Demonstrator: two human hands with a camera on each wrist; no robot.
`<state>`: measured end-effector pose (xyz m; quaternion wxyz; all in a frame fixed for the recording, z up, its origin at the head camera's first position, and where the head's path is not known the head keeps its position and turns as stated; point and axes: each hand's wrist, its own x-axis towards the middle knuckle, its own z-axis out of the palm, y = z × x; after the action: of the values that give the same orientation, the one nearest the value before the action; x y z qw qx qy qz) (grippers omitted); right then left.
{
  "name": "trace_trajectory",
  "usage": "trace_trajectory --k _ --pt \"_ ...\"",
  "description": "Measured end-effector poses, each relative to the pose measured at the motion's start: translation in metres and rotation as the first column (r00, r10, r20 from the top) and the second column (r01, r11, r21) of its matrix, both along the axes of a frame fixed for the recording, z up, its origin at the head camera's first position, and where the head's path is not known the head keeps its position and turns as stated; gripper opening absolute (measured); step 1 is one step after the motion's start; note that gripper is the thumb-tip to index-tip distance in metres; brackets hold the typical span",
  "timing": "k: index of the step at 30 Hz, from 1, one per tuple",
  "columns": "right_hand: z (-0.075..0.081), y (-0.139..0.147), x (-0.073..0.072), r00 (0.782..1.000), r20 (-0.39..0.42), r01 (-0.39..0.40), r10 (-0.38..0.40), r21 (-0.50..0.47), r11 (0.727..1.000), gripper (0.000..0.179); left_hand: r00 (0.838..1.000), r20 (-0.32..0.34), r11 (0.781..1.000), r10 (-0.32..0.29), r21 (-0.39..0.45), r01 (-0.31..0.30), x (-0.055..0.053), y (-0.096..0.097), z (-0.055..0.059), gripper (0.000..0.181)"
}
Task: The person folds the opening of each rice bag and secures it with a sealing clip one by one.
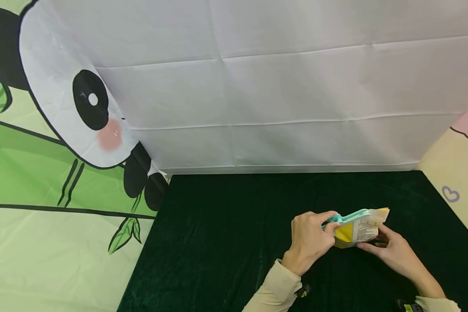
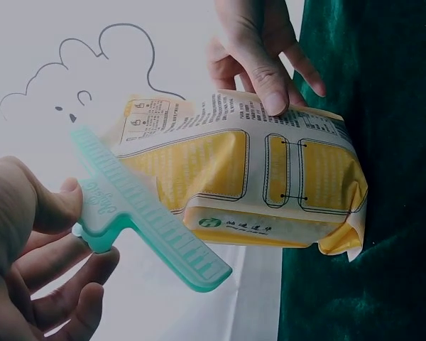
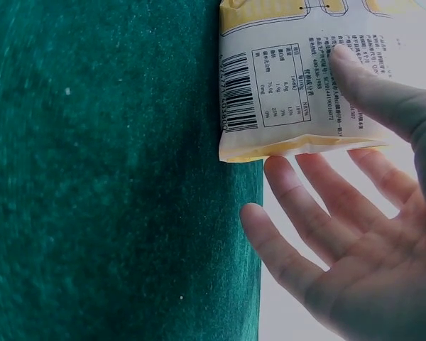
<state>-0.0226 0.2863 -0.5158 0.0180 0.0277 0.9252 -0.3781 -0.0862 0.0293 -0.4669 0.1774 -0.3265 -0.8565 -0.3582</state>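
Observation:
A yellow and white printed food bag (image 1: 359,229) is held up over the right part of the dark green table. My left hand (image 1: 311,236) pinches a teal bag clip (image 2: 153,206) by its handle, between thumb and fingers. The clip's long bar lies across the end of the bag (image 2: 270,170); whether it clamps the bag I cannot tell. My right hand (image 3: 355,234) grips the bag from the other side. Its thumb (image 3: 369,85) presses the printed face near a barcode, with the fingers along the bag's lower edge.
Dark green cloth (image 1: 218,242) covers the table. A white sheet (image 1: 257,86) hangs behind it. On the left is a backdrop (image 1: 62,173) with a panda and bamboo print, and a cream and pink one (image 1: 460,173) is on the right.

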Motion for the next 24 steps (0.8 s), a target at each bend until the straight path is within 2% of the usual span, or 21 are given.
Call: trace_trajectory --k 6,24 --pt "0.0001 0.0003 -0.0002 1.000 0.004 -0.007 0.007 -0.007 1.000 0.069 1.000 0.018 1.000 -0.005 0.001 0.005 0.0003 0.0012 0.0019 0.019" --pt "0.0015 0.0074 -0.0076 1.000 -0.004 -0.025 0.025 -0.003 1.000 0.067 1.000 -0.021 1.000 0.011 -0.021 -0.011 -0.0046 0.0086 0.0068 0.020"
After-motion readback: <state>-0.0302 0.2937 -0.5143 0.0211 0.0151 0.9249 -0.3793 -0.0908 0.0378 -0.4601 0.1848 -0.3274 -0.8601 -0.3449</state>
